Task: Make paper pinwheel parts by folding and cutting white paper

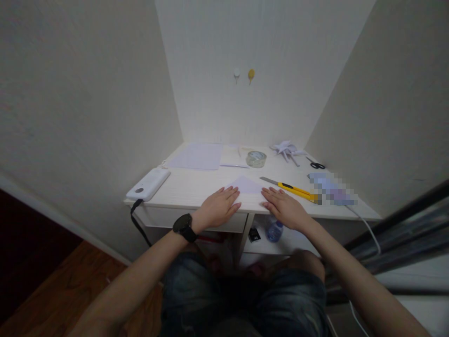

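Note:
A folded lilac sheet of paper [244, 184] lies flat on the white desk [196, 183], shaped like a triangle with its peak pointing at the wall. My left hand [220, 206] rests on its left corner with fingers stretched out; a black watch is on that wrist. On the opposite corner lies my right hand [283, 207], also flat with fingers extended. The fingertips cover both ends of the paper. Just beyond my right hand is a yellow utility knife [293, 188], its blade out and pointing left.
Behind the paper are a roll of clear tape [256, 159], lilac sheets [198, 156] and a paper pinwheel [286, 149]. Black scissors [317, 165] and a blurred-out device [331, 188] with a white cable sit right. A white power bank [149, 184] lies left. A bottle [274, 230] stands on the shelf below.

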{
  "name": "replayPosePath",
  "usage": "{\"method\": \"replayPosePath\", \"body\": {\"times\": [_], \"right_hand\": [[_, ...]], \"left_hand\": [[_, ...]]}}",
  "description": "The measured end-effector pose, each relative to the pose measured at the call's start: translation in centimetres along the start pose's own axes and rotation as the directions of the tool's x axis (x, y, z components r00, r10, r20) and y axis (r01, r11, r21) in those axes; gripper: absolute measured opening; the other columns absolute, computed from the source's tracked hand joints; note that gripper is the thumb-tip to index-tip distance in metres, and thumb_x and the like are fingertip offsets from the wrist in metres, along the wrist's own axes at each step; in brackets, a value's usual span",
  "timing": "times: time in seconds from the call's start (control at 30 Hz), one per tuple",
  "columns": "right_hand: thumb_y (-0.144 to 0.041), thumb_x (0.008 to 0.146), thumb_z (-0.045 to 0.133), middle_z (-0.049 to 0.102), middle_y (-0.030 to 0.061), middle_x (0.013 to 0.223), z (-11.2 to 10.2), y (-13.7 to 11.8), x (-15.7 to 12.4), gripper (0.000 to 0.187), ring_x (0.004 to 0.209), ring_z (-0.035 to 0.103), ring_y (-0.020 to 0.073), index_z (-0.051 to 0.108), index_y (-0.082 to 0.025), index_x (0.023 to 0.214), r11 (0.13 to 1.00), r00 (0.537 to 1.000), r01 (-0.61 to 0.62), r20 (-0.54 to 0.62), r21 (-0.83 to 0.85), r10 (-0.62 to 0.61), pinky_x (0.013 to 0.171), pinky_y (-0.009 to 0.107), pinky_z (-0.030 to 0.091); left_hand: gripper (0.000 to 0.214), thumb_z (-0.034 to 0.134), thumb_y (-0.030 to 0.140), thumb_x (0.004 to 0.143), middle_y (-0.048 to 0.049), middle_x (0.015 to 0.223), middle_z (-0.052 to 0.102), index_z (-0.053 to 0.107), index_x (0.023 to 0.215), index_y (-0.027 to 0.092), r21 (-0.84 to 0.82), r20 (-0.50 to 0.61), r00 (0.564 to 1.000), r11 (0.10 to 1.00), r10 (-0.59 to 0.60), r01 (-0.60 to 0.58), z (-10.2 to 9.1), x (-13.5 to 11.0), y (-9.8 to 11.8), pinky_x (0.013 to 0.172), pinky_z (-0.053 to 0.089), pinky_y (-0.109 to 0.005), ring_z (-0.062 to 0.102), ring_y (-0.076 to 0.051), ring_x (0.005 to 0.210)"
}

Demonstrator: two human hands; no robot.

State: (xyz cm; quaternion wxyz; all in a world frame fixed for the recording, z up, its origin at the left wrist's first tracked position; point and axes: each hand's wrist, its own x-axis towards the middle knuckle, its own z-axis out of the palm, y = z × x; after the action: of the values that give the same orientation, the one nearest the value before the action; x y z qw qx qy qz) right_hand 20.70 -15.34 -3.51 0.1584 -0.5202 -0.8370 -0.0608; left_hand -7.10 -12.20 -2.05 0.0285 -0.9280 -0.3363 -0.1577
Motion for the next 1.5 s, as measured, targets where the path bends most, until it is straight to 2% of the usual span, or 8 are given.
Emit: {"method": "replayPosePath", "body": {"times": [0.2,0.4,0.67,0.8,0.97,1.1,1.33,1.5], "right_hand": [[-0.043,0.102,0.032,0.048,0.0125,0.151,0.2,0.7,-0.8,0.054,0.143,0.041,0.0325,0.053,-0.014,0.143,1.0,0.999,-0.03,-0.024,-0.007,0.03,0.117,0.055,0.034],[-0.044,0.101,0.036,0.059,0.0164,0.141,-0.1,1.0,-1.0,0.051,0.132,0.054,0.032,0.061,-0.016,0.135,1.0,0.992,-0.019,-0.123,-0.014,0.018,0.111,0.052,0.042],[-0.043,0.102,0.032,0.062,0.0163,0.134,-0.5,1.6,-1.4,0.051,0.123,0.057,0.0321,0.063,-0.014,0.13,0.998,0.991,-0.006,-0.134,-0.056,-0.001,0.105,0.049,0.045],[-0.043,0.102,0.033,0.062,0.0179,0.129,-0.7,1.2,-1.4,0.052,0.119,0.056,0.0334,0.065,-0.01,0.127,0.996,0.991,-0.008,-0.137,-0.084,-0.003,0.105,0.048,0.044],[-0.042,0.102,0.033,0.062,0.0178,0.127,-1.1,0.8,-1.4,0.051,0.117,0.054,0.0333,0.065,-0.01,0.127,0.996,0.99,-0.002,-0.138,-0.094,-0.011,0.104,0.047,0.044],[-0.042,0.102,0.033,0.064,0.0175,0.124,-1.0,0.9,-1.5,0.051,0.116,0.056,0.0323,0.065,-0.01,0.128,0.995,0.99,-0.014,-0.141,-0.103,-0.001,0.104,0.046,0.044],[-0.038,0.102,0.037,0.066,0.0177,0.121,-0.7,0.9,-1.4,0.046,0.114,0.057,0.0308,0.063,-0.011,0.128,0.995,0.987,0.023,-0.157,-0.098,-0.038,0.101,0.046,0.046],[-0.038,0.102,0.039,0.068,0.0161,0.12,-1.4,1.9,-1.8,0.044,0.113,0.058,0.0306,0.065,-0.011,0.124,0.991,0.986,0.071,-0.141,-0.109,-0.087,0.101,0.045,0.046]], "left_hand": [[0.056,0.028,0.043,0.104,-0.0165,0.153,0.044,0.047,0.145,0.01,0.011,0.036,0.998,0.998,-0.061,0.06,-0.9,-1.7,-1.2,0.12,0.026,-0.043,0.038,-0.026,0.145],[0.055,0.029,0.041,0.104,-0.0157,0.153,0.045,0.048,0.145,0.011,-0.049,0.003,0.998,0.996,-0.068,0.068,-0.9,-2.9,-2.4,0.121,0.027,-0.043,0.038,-0.024,0.144],[0.049,0.033,0.038,0.102,-0.014,0.146,0.054,0.057,0.136,0.012,-0.082,-0.031,0.993,0.99,-0.117,0.114,-2.3,-4.0,-3.8,0.119,0.033,-0.043,0.045,-0.023,0.14],[0.048,0.035,0.036,0.101,-0.0171,0.144,0.055,0.061,0.131,0.009,-0.007,-0.041,0.991,0.992,-0.127,0.127,-2.8,-4.1,-3.2,0.118,0.035,-0.044,0.047,-0.027,0.139],[0.047,0.036,0.025,0.099,-0.0213,0.147,0.051,0.055,0.136,0.005,0.06,-0.201,0.977,0.995,-0.07,0.084,-2.3,-0.7,0.8,0.12,0.03,-0.045,0.04,-0.028,0.143],[0.047,0.035,0.034,0.101,-0.0117,0.155,0.043,0.051,0.143,0.019,0.023,-0.048,0.996,0.997,0.075,-0.074,-1.0,4.1,2.9,0.12,0.02,-0.058,0.03,-0.031,0.148],[0.057,0.02,0.051,0.102,-0.0089,0.163,0.026,0.038,0.153,0.03,0.045,0.19,0.966,0.985,-0.173,0.168,1.1,8.7,0.3,0.116,0.016,-0.068,0.02,-0.039,0.15],[0.059,0.013,0.053,0.102,-0.0041,0.166,0.021,0.027,0.156,0.035,0.047,0.278,0.948,0.988,-0.155,0.148,1.3,8.7,-1.0,0.119,0.014,-0.061,0.017,-0.035,0.152]]}}
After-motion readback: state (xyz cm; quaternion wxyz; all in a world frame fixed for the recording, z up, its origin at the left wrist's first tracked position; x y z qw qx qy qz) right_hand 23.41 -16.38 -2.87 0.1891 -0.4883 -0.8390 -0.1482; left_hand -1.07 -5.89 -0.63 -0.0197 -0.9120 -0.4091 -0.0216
